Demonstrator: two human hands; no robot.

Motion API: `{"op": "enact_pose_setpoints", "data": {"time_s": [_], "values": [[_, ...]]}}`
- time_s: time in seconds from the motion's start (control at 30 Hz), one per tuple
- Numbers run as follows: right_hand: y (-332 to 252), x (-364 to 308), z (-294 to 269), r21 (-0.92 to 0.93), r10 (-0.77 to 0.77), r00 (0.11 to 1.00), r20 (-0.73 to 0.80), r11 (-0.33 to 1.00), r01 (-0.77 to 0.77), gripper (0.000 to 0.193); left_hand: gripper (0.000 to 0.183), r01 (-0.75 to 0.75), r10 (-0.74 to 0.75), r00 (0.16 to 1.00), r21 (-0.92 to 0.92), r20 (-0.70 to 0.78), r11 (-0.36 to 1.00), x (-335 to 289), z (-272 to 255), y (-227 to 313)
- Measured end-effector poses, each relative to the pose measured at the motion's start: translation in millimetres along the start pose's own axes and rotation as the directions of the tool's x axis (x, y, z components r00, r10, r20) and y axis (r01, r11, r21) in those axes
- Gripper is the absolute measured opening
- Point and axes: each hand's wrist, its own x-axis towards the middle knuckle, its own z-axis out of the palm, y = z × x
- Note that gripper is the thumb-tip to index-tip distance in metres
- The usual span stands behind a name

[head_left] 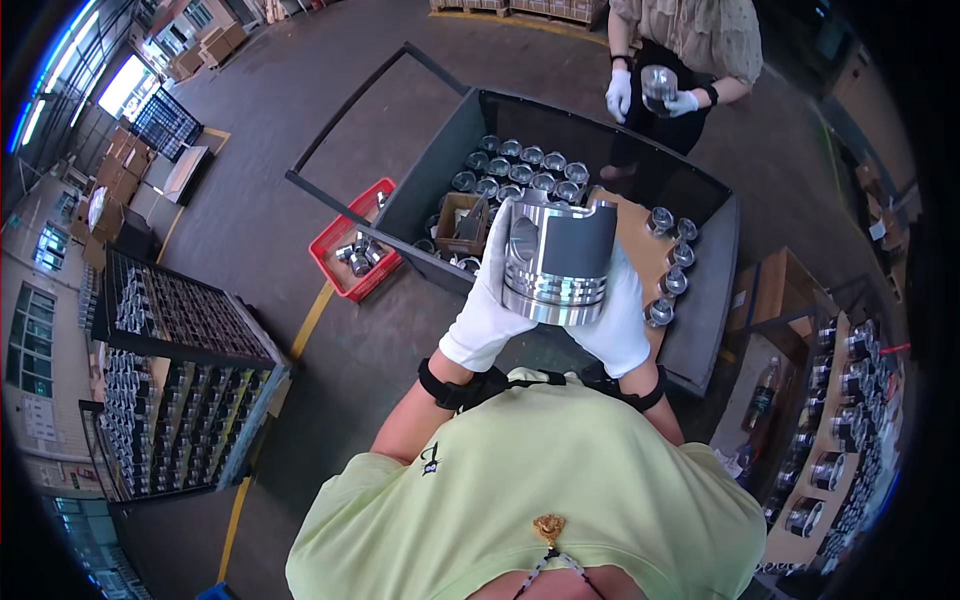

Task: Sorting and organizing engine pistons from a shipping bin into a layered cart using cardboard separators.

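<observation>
Close in front of me I hold up a large metal piston point(560, 258), with a dark coated skirt, a round pin bore and shiny ring grooves at its lower end. My left hand point(488, 305), in a white glove, grips its left side. Around the right side is my right hand point(620, 318), gloved as well, its fingers partly hidden behind the piston. Beyond it stands a dark metal cart point(430, 165) with rows of pistons point(520, 172) inside. A small cardboard box point(460, 224) sits among them, and more pistons point(672, 268) line brown cardboard at the right.
Left of the cart, a red crate point(333, 262) with several metal parts rests on the floor. A tall rack point(190, 370) full of pistons stands at the left. Pistons also fill a shelf point(830, 450) at the right, near a bottle point(763, 392). Across the cart, a co-worker point(690, 40) holds another piston.
</observation>
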Motion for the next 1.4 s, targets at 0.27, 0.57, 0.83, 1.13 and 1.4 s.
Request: {"op": "enact_pose_setpoints", "data": {"time_s": [0.27, 0.57, 0.83, 1.13, 1.4], "values": [[17, -12, 22, 0.612, 0.269, 0.936, -0.228, 0.787, -0.077, 0.054, 0.124, -0.14, 0.14, 0.969, -0.014, 0.206, 0.99, -5, 10, 22], [53, -30, 17, 0.947, 0.45, 0.866, 0.219, 0.117, -0.3, 0.039, 0.107, -0.067, 0.07, 0.997, -0.096, 0.027, 0.993, 11, -4, 33], [16, -14, 19, 0.523, -0.061, 0.751, 0.658, -0.681, -0.514, 0.063, 0.103, 0.387, -0.285, 0.922, -0.565, 0.263, 0.729, 28, 6, 18], [20, -26, -3, 0.649, 0.383, 0.905, 0.186, 0.643, -0.405, 0.049, 0.06, 0.342, -0.325, 0.934, -0.638, 0.149, 0.69, 32, 12, 6], [47, -25, -1, 0.187, 0.179, 0.961, -0.209, 0.972, -0.14, 0.043, 0.059, 0.289, -0.289, 0.957, -0.043, 0.003, 0.956, 41, 15, 21]]}}
